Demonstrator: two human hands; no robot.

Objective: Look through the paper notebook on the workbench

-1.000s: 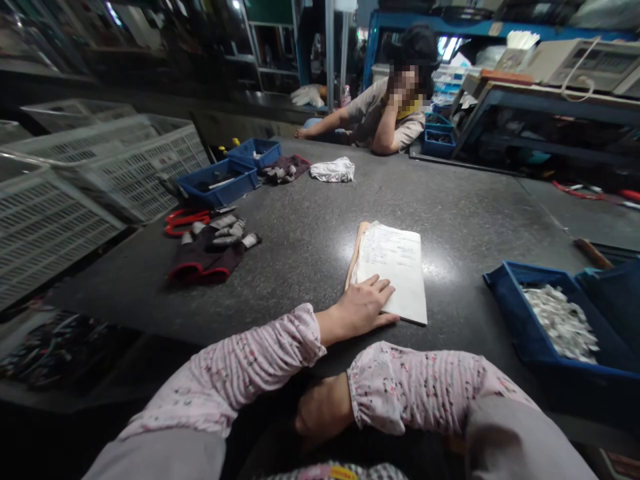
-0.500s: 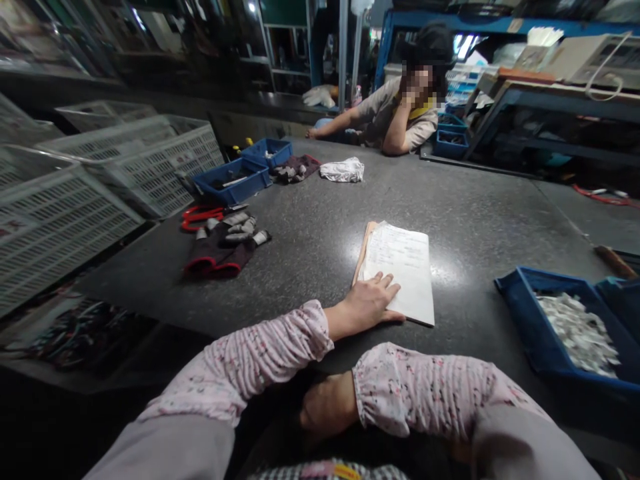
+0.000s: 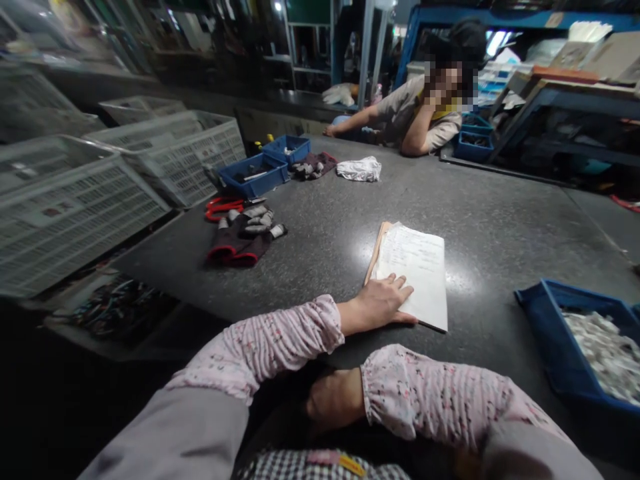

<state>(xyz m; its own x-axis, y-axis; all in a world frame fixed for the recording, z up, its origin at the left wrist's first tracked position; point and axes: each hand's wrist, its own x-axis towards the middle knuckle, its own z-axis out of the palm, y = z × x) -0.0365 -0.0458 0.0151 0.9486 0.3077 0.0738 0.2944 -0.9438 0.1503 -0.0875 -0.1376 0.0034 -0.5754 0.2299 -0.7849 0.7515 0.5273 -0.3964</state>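
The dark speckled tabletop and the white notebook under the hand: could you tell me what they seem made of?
The dark speckled tabletop looks like polished stone, perhaps granite: it reflects glare. The white notebook under the left hand looks like matte lined paper with a brown card cover.

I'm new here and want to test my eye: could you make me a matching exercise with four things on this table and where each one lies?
Things:
1. white paper booklet
2. dark gloves with red cuffs
3. crumpled white cloth
4. blue plastic bin of white bits

Places:
A. far side, near the seated person
B. under the left hand
C. right edge
D. beside red scissors

Pairs: 1-B, 2-D, 3-A, 4-C
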